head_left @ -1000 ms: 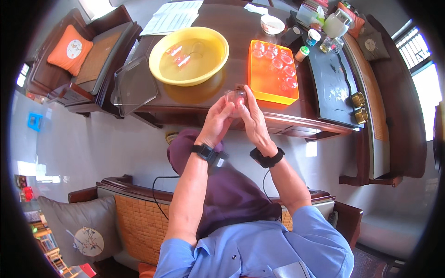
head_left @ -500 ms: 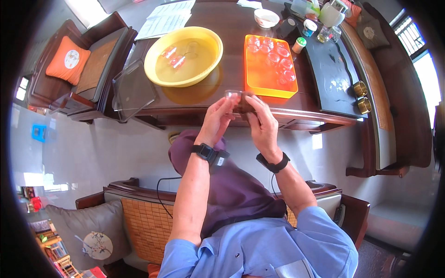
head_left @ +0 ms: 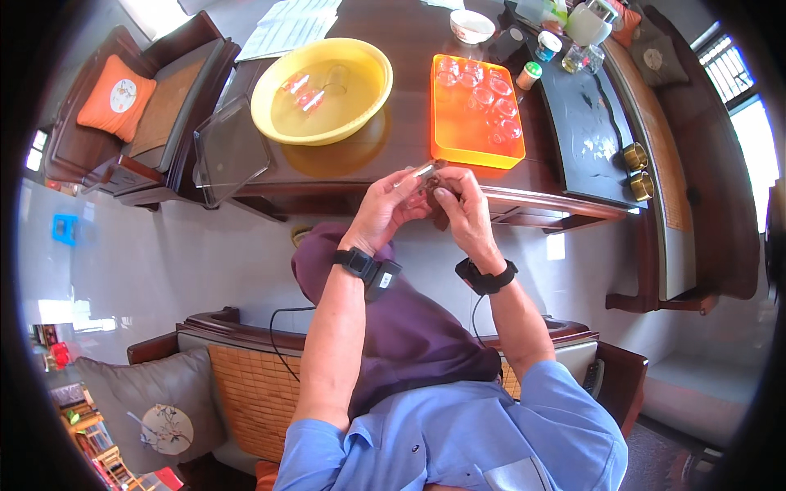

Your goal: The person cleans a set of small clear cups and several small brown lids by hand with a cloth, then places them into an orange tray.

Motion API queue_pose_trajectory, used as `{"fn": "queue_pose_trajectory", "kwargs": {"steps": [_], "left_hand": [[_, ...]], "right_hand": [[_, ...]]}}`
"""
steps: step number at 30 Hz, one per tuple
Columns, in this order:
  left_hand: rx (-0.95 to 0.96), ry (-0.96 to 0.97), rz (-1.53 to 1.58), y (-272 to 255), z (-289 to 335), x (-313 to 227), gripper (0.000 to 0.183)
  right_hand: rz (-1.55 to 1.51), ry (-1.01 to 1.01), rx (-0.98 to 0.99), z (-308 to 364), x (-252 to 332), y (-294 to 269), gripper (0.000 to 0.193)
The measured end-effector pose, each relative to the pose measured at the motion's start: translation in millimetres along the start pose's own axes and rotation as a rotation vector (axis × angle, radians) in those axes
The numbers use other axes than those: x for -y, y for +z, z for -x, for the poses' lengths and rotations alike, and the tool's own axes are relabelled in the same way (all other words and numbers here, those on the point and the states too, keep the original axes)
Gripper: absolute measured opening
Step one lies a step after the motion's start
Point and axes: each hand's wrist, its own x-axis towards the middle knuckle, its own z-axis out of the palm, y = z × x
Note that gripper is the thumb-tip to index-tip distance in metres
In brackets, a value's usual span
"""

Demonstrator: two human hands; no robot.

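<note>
My left hand (head_left: 383, 211) is closed around a small clear glass cup (head_left: 423, 172), tilted in front of me at the table's near edge. The fingers of my right hand (head_left: 468, 214) pinch a brown cloth (head_left: 440, 218) against the cup. Part of the cloth is hidden behind the fingers. Just beyond my hands stands an orange tray (head_left: 458, 154) with several clear glass cups (head_left: 503, 108) along its far and right sides. To its left is a yellow basin (head_left: 260, 110) of water, with a few glass pieces (head_left: 311, 100) in it.
A transparent lid (head_left: 233, 151) lies at the table's left edge. Papers (head_left: 286, 29) and a patterned bowl (head_left: 472, 26) are at the back. On the right are a black tea tray (head_left: 585, 131), two brass-coloured cups (head_left: 641, 186), small jars (head_left: 548, 45) and a kettle (head_left: 589, 23).
The glass cup has tilted over in my left hand. My right hand has shifted the cloth around it, and more of the cloth now hangs below. The view has shifted slightly.
</note>
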Motion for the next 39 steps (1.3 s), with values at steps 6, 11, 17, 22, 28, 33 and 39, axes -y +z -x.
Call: {"fn": "queue_pose_trajectory", "kwargs": {"steps": [6, 11, 17, 22, 28, 33, 39], "left_hand": [[0.024, 0.379, -0.574, 0.0, -5.1, 16.5, 0.047], [-0.087, 0.149, -0.178, 19.3, 5.0, 3.5, 0.041], [0.043, 0.073, -0.126, -5.7, 5.1, 5.4, 0.04], [0.011, 0.288, -0.491, 12.5, 11.8, 8.9, 0.042], [-0.021, -0.035, -0.072, -1.5, 4.3, 6.2, 0.045], [0.064, 0.17, -0.345, 5.3, 10.2, 6.4, 0.046], [-0.039, 0.145, -0.283, 12.6, 10.0, 1.8, 0.043]], "right_hand": [[0.107, 0.078, -0.062, 2.0, -3.7, 5.8, 0.021], [-0.2, -0.012, -0.144, -2.8, 2.7, 14.5, 0.024], [0.041, -0.185, -0.131, 2.3, 0.9, 20.6, 0.026], [-0.092, 0.285, -0.146, 2.2, 31.9, 7.1, 0.026], [-0.099, 0.006, -0.126, 8.4, 14.9, 10.8, 0.033], [0.047, 0.076, -0.106, 4.4, 16.4, 10.4, 0.03], [-0.113, 0.026, -0.178, 2.6, 12.3, 13.3, 0.03]]}}
